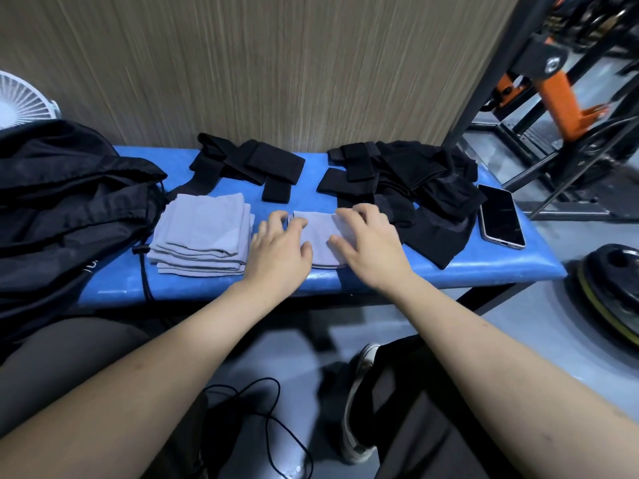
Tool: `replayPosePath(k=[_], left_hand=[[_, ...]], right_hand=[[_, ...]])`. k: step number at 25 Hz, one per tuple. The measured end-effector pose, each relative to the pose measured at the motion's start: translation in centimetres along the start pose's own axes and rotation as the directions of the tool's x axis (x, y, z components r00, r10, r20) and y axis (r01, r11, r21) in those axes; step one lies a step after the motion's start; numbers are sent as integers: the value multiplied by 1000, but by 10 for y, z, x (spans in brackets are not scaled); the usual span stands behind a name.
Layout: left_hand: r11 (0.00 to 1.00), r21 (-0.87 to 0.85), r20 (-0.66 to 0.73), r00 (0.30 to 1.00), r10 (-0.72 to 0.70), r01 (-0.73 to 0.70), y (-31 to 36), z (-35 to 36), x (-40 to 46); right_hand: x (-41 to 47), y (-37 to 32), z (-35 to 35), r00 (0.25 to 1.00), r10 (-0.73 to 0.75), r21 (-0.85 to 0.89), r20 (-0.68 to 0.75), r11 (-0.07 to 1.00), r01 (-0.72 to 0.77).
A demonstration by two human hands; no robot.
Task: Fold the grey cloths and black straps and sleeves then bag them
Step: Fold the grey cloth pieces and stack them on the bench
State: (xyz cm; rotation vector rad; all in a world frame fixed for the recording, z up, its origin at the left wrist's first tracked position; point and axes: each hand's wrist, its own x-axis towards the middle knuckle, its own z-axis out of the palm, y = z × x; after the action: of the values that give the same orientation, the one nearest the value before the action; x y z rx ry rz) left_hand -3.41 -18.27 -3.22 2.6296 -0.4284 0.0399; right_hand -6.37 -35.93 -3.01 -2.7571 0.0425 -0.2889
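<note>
A folded grey cloth (320,233) lies on the blue bench (501,267) between my hands. My left hand (280,254) rests on its left edge, fingers loosely bent. My right hand (370,243) lies on its right side, fingers spread over the fabric. To the left sits a stack of folded grey cloths (204,233). Folded black straps (252,165) lie behind the stack. A heap of black straps and sleeves (415,188) fills the right part of the bench. A black drawstring bag (69,202) lies at the left end.
A phone (501,216) lies face up at the bench's right end. A white fan (20,98) stands at far left against the wooden wall. A weight plate (608,285) and gym frame (553,98) stand to the right. My shoe (359,402) rests on the floor below.
</note>
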Motion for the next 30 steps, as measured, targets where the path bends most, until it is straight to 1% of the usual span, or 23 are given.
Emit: replayPosePath(k=[1, 2, 3, 4, 5, 7, 9, 11, 14, 16, 19, 21, 24, 27, 30], left_hand=[[1000, -10, 4, 1000, -18, 18, 0, -1, 1], [1000, -11, 11, 1000, -27, 27, 1, -2, 3], [999, -2, 19, 999, -33, 33, 1, -4, 4], [999, 4, 29, 999, -39, 39, 1, -4, 6], [999, -3, 39, 998, -48, 49, 2, -5, 7], [994, -84, 56, 996, -69, 74, 3, -5, 10], [967, -238, 68, 995, -74, 88, 5, -6, 11], [915, -393, 70, 995, -72, 94, 7, -7, 11], [842, -532, 37, 996, -85, 91, 10, -12, 10], [809, -585, 9, 998, -69, 61, 11, -17, 10], [756, -654, -24, 1000, -19, -1, 9, -28, 11], [722, -691, -37, 999, 3, -28, 5, -38, 11], [710, -703, -30, 999, 11, -29, -3, -52, 8], [738, -672, -43, 999, 34, -54, -15, -71, 5], [766, -641, -63, 998, -8, -34, -37, -90, 0]], right_hand=[[-2, 0, -3, 994, 55, -5, -94, 998, -56], [-4, 1, -6, 986, 116, 14, -122, 993, -115], [-6, 2, -9, 981, 172, 61, -95, 984, -166], [-7, 4, -11, 977, 210, 125, -38, 971, -204], [-8, 4, -12, 975, 222, 190, 15, 957, -221], [-9, 3, -15, 976, 206, 324, 68, 921, -217], [-7, -1, -18, 976, 206, 456, 77, 863, -218], [-5, -4, -22, 974, 216, 541, 73, 812, -221], [-3, -2, -23, 977, 205, 593, 57, 780, -198], [-3, -2, -23, 974, 222, 614, 44, 763, -202], [-4, -4, -28, 959, 274, 704, 66, 669, -240], [-4, -9, -30, 956, 260, 760, 136, 591, -269], [-3, -22, -31, 953, 187, 809, 236, 506, -300], [1, -39, -32, 953, 190, 821, 236, 485, -301], [7, -56, -30, 964, 168, 833, 206, 487, -263]])
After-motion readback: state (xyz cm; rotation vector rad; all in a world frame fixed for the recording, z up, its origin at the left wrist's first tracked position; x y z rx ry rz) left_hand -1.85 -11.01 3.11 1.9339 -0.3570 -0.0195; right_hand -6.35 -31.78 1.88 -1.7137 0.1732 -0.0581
